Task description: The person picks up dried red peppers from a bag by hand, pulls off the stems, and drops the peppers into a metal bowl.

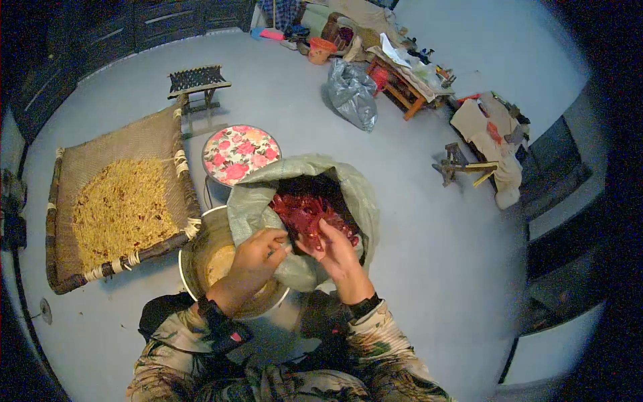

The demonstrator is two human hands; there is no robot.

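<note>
Our right hand [337,253] has its fingers closed on dark red pods [289,209] in the mouth of the green sack [358,179]. Our left hand [260,254] curls its fingers by the sack's near rim; we cannot tell whether they grip anything. A wide pot [194,268] stands beside the sack.

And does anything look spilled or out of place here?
Only slightly: a few dark specks lie on the floor near the woven frame, perhaps spilled, though too small to identify. Nothing else stands out; the red pods are inside the open sack.
</note>
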